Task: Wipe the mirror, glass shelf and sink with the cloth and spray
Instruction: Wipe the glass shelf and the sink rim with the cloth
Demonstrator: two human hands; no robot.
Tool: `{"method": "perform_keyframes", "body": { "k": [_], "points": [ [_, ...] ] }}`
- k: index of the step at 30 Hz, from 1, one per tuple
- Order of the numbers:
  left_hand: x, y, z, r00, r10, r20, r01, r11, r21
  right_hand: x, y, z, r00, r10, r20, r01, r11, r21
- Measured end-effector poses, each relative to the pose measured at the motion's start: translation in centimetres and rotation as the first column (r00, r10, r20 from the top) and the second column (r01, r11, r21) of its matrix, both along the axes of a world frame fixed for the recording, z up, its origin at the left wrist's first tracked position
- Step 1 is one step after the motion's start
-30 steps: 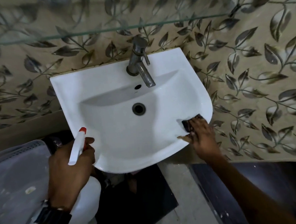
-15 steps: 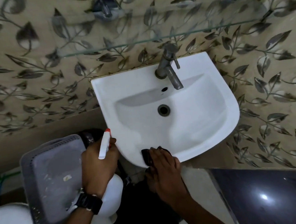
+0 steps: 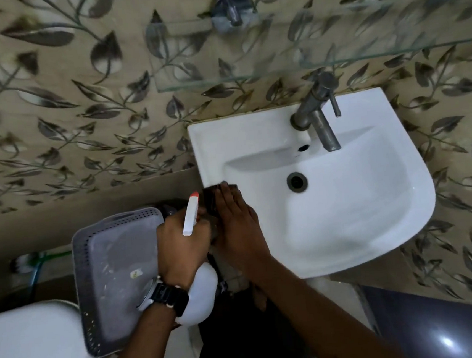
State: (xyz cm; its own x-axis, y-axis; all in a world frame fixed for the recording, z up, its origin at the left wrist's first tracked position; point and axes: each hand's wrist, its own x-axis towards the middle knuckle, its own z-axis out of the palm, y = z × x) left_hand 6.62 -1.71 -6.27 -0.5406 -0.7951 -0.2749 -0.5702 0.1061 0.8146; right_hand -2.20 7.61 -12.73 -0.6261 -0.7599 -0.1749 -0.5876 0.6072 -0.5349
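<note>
A white wall-hung sink (image 3: 377,223) with a metal tap (image 3: 316,116) fills the right middle. My right hand (image 3: 236,222) lies flat on a dark cloth (image 3: 210,194), pressing it against the sink's left rim. My left hand (image 3: 180,242), with a watch on the wrist, grips a white spray bottle (image 3: 200,295) whose red-tipped nozzle (image 3: 191,213) points up, just left of the cloth. A glass shelf (image 3: 317,52) hangs on the wall above the tap. No mirror is in view.
A grey perforated basket (image 3: 109,277) stands left of my left hand. Below it is a white toilet lid (image 3: 29,351). Leaf-patterned tiles cover the wall. A dark glossy surface (image 3: 444,323) sits at bottom right, and a green hose (image 3: 40,259) lies at the left.
My right hand has slid the cloth along the sink's rim from the right side, round the front, to the left edge. The view has shifted left, and the spray bottle stays held.
</note>
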Motion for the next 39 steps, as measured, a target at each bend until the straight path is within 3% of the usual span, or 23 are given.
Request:
{"method": "perform_keyframes", "body": {
  "k": [4,7,13,17,21,28,33,39],
  "points": [
    [-1.6,-1.8,0.5,0.998,0.055,-0.032,-0.054,0.998,0.020,-4.0,-5.4,0.7,0.999,-0.006,-0.038,0.006,1.000,-0.014],
    [-2.6,-2.8,0.9,0.998,0.046,-0.043,-0.045,0.999,0.029,-6.2,-8.1,1.8,0.999,0.008,-0.052,-0.004,0.997,0.083],
    [-1.5,-2.2,1.6,0.999,0.034,-0.024,-0.034,0.999,0.011,-6.3,-8.0,1.2,0.998,-0.003,-0.068,0.009,0.997,0.081],
    [-0.1,-0.6,3.1,0.997,0.071,0.028,-0.071,0.997,-0.017,-1.2,-1.4,0.3,0.997,-0.022,-0.073,0.022,1.000,0.004],
    [-0.3,2.5,3.5,0.998,0.055,0.006,-0.055,0.996,0.068,4.2,9.1,-0.2,0.988,0.032,-0.150,-0.028,0.999,0.029],
    [-4.6,8.6,3.1,0.999,-0.030,0.045,0.015,0.956,0.293,1.5,19.6,-0.1,0.975,0.103,-0.198,-0.086,0.992,0.092],
    [-7.2,11.8,3.6,0.991,-0.107,0.075,0.080,0.949,0.304,-4.3,25.9,0.7,0.976,-0.114,-0.186,0.130,0.989,0.074],
    [-10.0,14.3,4.2,0.987,-0.156,0.042,0.137,0.947,0.289,-13.2,31.5,0.5,0.913,-0.298,-0.279,0.347,0.926,0.148]
  ]
}}
